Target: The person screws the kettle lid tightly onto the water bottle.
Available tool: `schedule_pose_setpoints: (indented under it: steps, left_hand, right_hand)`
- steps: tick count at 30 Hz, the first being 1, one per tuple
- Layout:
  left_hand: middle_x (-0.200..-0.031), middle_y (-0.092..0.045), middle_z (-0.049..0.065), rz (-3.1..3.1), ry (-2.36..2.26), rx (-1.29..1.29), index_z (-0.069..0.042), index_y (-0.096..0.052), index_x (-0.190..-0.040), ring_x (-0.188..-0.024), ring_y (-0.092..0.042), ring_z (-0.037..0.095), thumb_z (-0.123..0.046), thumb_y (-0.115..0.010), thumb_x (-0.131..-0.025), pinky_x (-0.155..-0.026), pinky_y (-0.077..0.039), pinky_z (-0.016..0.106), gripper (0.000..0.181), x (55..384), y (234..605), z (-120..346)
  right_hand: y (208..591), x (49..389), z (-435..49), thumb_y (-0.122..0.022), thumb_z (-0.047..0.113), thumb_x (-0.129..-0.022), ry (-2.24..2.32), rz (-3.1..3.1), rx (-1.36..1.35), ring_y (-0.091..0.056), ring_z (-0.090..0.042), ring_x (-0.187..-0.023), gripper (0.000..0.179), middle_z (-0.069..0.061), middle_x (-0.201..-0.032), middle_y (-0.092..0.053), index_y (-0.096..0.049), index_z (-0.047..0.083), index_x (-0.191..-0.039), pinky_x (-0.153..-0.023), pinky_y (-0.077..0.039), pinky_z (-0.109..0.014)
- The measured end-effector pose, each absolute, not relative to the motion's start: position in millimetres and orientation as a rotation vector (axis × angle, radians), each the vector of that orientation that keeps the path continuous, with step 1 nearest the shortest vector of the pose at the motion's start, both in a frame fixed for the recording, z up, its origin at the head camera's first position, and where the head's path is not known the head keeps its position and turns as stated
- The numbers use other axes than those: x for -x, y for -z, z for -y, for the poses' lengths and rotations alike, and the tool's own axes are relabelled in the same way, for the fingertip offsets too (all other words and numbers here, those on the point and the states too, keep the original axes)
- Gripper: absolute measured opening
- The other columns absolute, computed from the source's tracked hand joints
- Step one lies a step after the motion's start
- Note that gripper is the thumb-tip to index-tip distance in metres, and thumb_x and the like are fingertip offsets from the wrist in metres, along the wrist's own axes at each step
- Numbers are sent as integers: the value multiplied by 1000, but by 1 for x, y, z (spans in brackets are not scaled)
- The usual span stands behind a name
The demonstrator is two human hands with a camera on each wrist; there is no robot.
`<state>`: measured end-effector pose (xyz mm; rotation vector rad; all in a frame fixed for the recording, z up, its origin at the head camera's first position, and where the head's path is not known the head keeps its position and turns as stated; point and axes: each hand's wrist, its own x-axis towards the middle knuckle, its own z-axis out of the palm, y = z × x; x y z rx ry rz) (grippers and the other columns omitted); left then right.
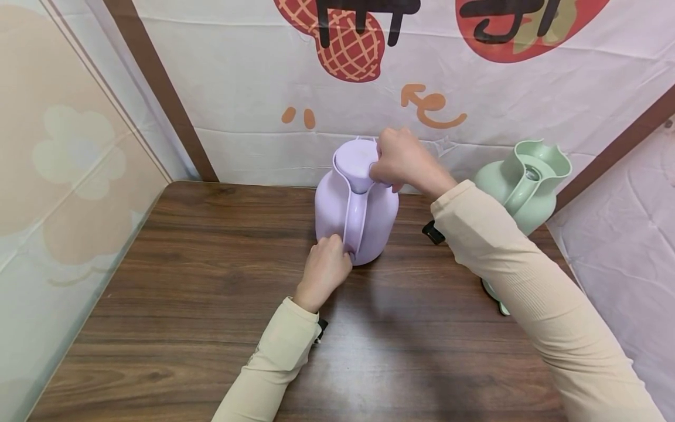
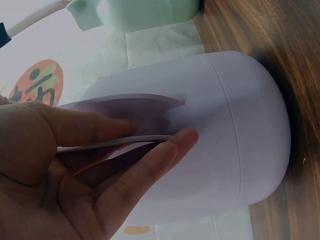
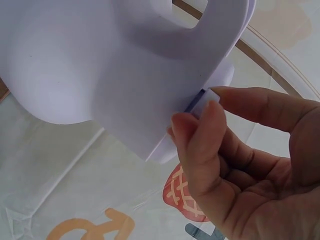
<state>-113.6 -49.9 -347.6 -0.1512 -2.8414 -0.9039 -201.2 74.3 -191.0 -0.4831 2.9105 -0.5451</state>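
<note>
A lavender thermos jug (image 1: 328,205) stands upright at the back of the wooden table, its handle (image 1: 356,220) facing me. My left hand (image 1: 326,269) holds the lower part of that handle; in the left wrist view the thumb (image 2: 95,127) lies along one side and the fingers reach round the other. At the top, my right hand (image 1: 403,158) is at the right side of the round lid (image 1: 356,157), which sits in the jug's mouth. The right wrist view shows thumb and fingers pinching a small tab (image 3: 206,102) at the lid's edge.
A mint-green jug (image 1: 490,176) without a lid in its mouth stands at the back right, partly behind my right forearm. Beneath that arm a green piece (image 1: 503,306) shows on the table (image 1: 211,281). Printed cloth (image 1: 237,70) hangs behind.
</note>
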Motion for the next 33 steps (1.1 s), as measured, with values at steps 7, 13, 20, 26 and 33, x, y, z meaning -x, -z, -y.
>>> schedule_pose_setpoints:
  steps: [7,13,20,26,33]
  left_hand:
    - [-61,-56,20,2843,897,155,3,-53,-59,-55,-56,37,4,-54,-71,-56,-44,48,12,114,347,50]
    - [-62,-57,21,2840,900,152,3,-52,-59,-57,-57,38,4,-54,-71,-57,-44,49,12,113,347,50]
    - [-61,-57,21,2827,904,160,3,-52,-59,-57,-57,39,4,-54,-71,-57,-44,49,11,113,347,50]
    - [-62,-57,22,2831,902,152,4,-53,-60,-58,-57,40,4,-54,-71,-57,-44,49,11,113,348,50]
    - [-64,-58,23,2839,891,143,4,-54,-62,-60,-58,42,3,-55,-71,-58,-44,50,9,113,347,50]
  right_hand:
    - [192,201,-73,-48,1,-66,569,-2918,466,-60,-19,-42,13,-5,-45,-50,-50,3,-53,-42,-45,-25]
    - [192,199,-72,-49,0,-65,632,-2904,428,-60,-19,-42,15,-6,-44,-49,-46,4,-50,-43,-47,-26]
    - [194,200,-70,-47,1,-63,641,-2922,427,-59,-19,-40,16,-4,-41,-46,-43,6,-48,-42,-46,-26]
    - [194,200,-69,-47,1,-64,622,-2920,419,-59,-19,-40,13,-4,-42,-47,-46,5,-52,-41,-46,-25]
    - [193,199,-67,-47,1,-64,599,-2914,380,-60,-19,-42,6,-7,-49,-54,-53,2,-61,-45,-48,-29]
